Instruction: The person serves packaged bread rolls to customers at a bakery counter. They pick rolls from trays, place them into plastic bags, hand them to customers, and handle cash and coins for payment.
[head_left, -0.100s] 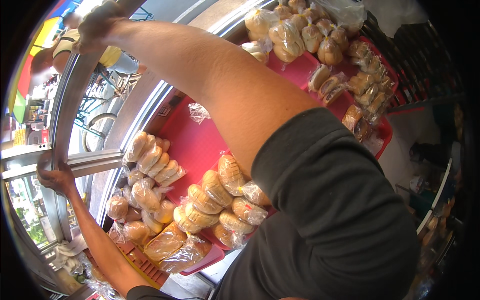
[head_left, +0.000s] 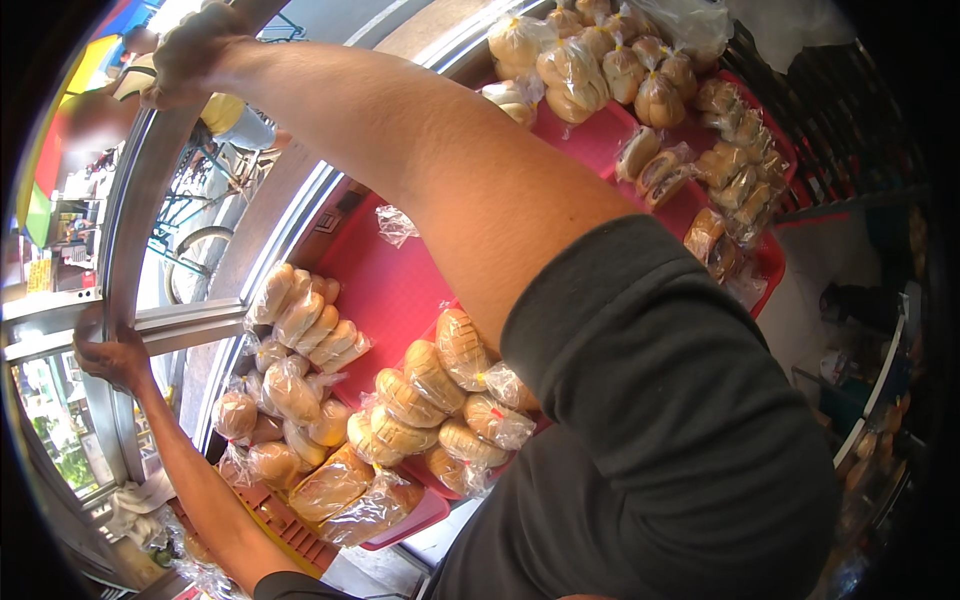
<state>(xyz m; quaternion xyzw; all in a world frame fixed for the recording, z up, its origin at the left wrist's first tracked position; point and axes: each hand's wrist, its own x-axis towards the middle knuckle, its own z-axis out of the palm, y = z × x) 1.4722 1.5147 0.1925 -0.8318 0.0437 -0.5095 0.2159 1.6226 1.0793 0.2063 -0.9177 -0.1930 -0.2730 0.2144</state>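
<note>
My right arm reaches across the picture to the upper left, where my right hand [head_left: 195, 55] is closed around the upper end of a metal window frame [head_left: 127, 240]. Lower down on the same frame, my left hand [head_left: 110, 358] has its fingers wrapped about the metal near a crossbar [head_left: 190, 316]. Below my arms, bagged bread rolls [head_left: 300, 315] and bagged loaves [head_left: 340, 485] lie in and around a pink-red tray [head_left: 375, 275]. My right upper arm covers part of that tray.
More bagged buns [head_left: 575, 75] and small wrapped breads [head_left: 740, 180] fill red trays at the far right. An orange-brown plastic crate [head_left: 290, 520] sits near my left forearm. Beyond the glass are a bicycle [head_left: 195, 255], a person in yellow [head_left: 222, 115] and a multicoloured umbrella [head_left: 45, 175].
Outside the window, the person in yellow has shifted slightly. Both my hands keep their places on the frame, and the bread has not moved.
</note>
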